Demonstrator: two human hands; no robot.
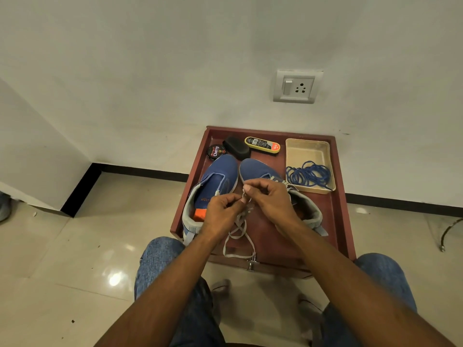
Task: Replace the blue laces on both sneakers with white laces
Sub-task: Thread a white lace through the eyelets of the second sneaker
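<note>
Head view. A red-brown wooden tray (pixel 342 196) on the tiled floor (pixel 62 259) carries two blue sneakers (pixel 220 176), side by side, toes toward the wall, long axes running away from the seated person. Behind them: a polish tin (pixel 216 152) lettered "Cherry", a black sponge (pixel 236 147), a yellow brush case (pixel 262 145). A beige basket (pixel 308 151) holds the coiled blue laces (pixel 309 174). The left hand (pixel 221 211) and right hand (pixel 271 199), fingers curled, pinch the white lace (pixel 239 231) between the shoes, partly covering the right sneaker. A wall socket (pixel 297 87) sits above.
</note>
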